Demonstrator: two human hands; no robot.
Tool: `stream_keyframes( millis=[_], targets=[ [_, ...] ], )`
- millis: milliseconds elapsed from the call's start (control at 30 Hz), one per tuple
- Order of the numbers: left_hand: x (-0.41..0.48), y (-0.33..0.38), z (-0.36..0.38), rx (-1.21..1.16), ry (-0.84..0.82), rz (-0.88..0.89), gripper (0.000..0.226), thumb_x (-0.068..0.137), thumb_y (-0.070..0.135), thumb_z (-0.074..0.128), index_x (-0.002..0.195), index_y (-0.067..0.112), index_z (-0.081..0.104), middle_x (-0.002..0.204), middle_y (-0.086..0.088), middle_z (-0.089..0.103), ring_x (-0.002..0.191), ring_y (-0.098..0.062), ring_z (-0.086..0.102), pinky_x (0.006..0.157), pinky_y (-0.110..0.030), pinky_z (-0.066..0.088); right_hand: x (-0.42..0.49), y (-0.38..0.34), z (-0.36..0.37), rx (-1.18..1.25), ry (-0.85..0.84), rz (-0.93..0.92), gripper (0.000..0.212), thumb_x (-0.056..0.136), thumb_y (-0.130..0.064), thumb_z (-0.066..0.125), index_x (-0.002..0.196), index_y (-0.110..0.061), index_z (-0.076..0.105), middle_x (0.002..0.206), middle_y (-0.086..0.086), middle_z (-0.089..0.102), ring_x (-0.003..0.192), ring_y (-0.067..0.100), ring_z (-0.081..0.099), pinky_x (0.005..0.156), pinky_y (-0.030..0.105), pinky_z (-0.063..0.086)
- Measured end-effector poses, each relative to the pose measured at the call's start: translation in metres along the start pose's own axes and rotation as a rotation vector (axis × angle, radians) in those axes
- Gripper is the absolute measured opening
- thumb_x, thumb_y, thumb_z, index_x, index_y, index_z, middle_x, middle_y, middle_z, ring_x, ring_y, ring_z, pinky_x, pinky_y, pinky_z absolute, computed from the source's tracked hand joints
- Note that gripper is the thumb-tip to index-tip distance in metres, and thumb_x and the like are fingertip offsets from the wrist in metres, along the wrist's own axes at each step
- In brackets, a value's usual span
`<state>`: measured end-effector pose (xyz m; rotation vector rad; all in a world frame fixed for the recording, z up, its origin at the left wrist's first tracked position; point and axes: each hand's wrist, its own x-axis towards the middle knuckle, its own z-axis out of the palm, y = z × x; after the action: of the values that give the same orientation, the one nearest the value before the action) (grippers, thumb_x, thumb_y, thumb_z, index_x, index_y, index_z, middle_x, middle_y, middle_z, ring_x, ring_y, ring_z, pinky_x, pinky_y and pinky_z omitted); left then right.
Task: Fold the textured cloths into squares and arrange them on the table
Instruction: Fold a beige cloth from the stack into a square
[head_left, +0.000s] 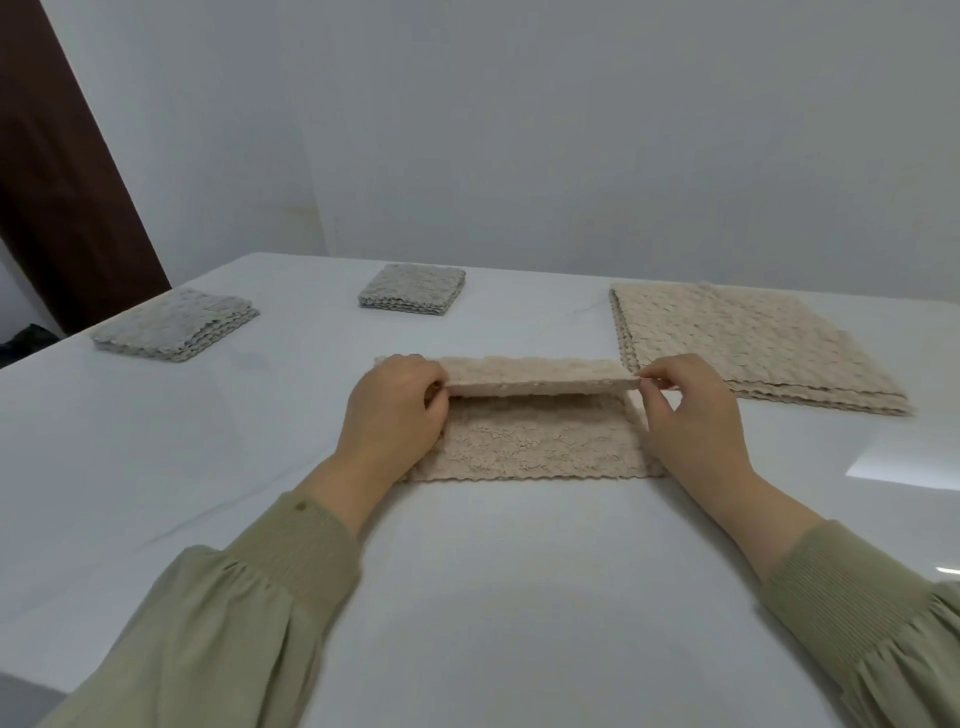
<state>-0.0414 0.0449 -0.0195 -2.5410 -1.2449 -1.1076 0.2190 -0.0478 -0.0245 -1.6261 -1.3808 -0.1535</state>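
A beige textured cloth (530, 441) lies in the middle of the white table (493, 597). Its far half is lifted and held over the near half. My left hand (395, 415) pinches the left corner of that raised flap. At the flap's right corner my right hand (696, 421) pinches the edge with thumb and fingers. Two grey folded squares rest further back: one at the far left (176, 325), one at the far middle (413, 288). A stack of unfolded beige cloths (753, 343) lies flat at the right rear.
A white wall stands just behind the table's far edge. A dark brown door panel (57, 171) rises at the far left. The glossy tabletop shows light reflections at the right edge.
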Motion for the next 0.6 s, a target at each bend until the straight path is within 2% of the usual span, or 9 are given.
stream_keyframes(
  millis=[67,167,267,333,433,533,600],
  targets=[
    [-0.001,-0.004,-0.005,-0.039,-0.058,0.037,0.006,0.08,0.015,0.06,0.078,0.013,0.066,0.078,0.003,0.065,0.078,-0.019,0.057,0.067,-0.027,0.041,0.001,0.0,0.0,-0.014,0.018,-0.035,0.012,0.084,-0.001,0.057,0.079,-0.01,0.062,0.086,-0.003,0.057,0.088,0.014,0.048,0.079,0.019,0.032],
    [-0.006,-0.012,-0.011,-0.087,-0.355,-0.018,0.011,0.084,0.032,0.064,0.09,0.023,0.067,0.092,0.01,0.061,0.091,-0.009,0.052,0.08,-0.027,0.042,-0.001,-0.003,0.001,-0.046,-0.065,-0.061,0.016,0.078,-0.009,0.049,0.066,-0.008,0.06,0.078,0.002,0.061,0.084,0.02,0.049,0.075,0.024,0.034],
    [-0.008,-0.012,-0.014,-0.133,-0.437,-0.017,0.031,0.078,0.039,0.071,0.107,0.027,0.065,0.105,0.013,0.057,0.103,-0.004,0.047,0.092,-0.024,0.039,-0.004,-0.008,0.001,-0.111,-0.177,-0.095,0.022,0.077,-0.022,0.046,0.063,-0.01,0.058,0.069,-0.001,0.057,0.073,0.018,0.05,0.067,0.026,0.037],
    [-0.009,-0.008,-0.012,-0.141,-0.474,-0.018,0.035,0.08,0.039,0.07,0.113,0.028,0.063,0.11,0.014,0.056,0.108,-0.004,0.046,0.094,-0.021,0.036,-0.006,-0.01,0.004,-0.186,-0.313,-0.151,0.02,0.078,-0.029,0.051,0.07,-0.014,0.062,0.072,-0.005,0.058,0.075,0.016,0.053,0.069,0.026,0.041],
    [-0.008,-0.006,-0.01,-0.092,-0.447,-0.065,0.031,0.087,0.032,0.063,0.118,0.026,0.062,0.115,0.01,0.06,0.111,-0.01,0.051,0.091,-0.02,0.037,-0.005,-0.007,0.012,-0.316,-0.44,-0.264,0.029,0.075,-0.038,0.055,0.09,-0.016,0.068,0.087,-0.002,0.064,0.086,0.019,0.056,0.082,0.034,0.045],
    [-0.007,-0.006,-0.007,-0.045,-0.436,-0.132,0.033,0.093,0.024,0.055,0.126,0.024,0.059,0.127,0.005,0.059,0.119,-0.015,0.05,0.096,-0.023,0.036,0.001,-0.002,0.021,-0.359,-0.455,-0.251,0.031,0.08,-0.031,0.058,0.105,-0.015,0.066,0.102,0.0,0.065,0.099,0.022,0.056,0.096,0.038,0.04],
    [-0.005,-0.005,-0.004,-0.056,-0.42,-0.159,0.034,0.094,0.02,0.052,0.128,0.023,0.057,0.13,0.004,0.058,0.122,-0.016,0.049,0.099,-0.024,0.035,0.005,-0.001,0.029,-0.376,-0.425,-0.238,0.028,0.084,-0.024,0.057,0.108,-0.014,0.065,0.107,0.001,0.065,0.103,0.023,0.056,0.099,0.041,0.037]
  ],
)
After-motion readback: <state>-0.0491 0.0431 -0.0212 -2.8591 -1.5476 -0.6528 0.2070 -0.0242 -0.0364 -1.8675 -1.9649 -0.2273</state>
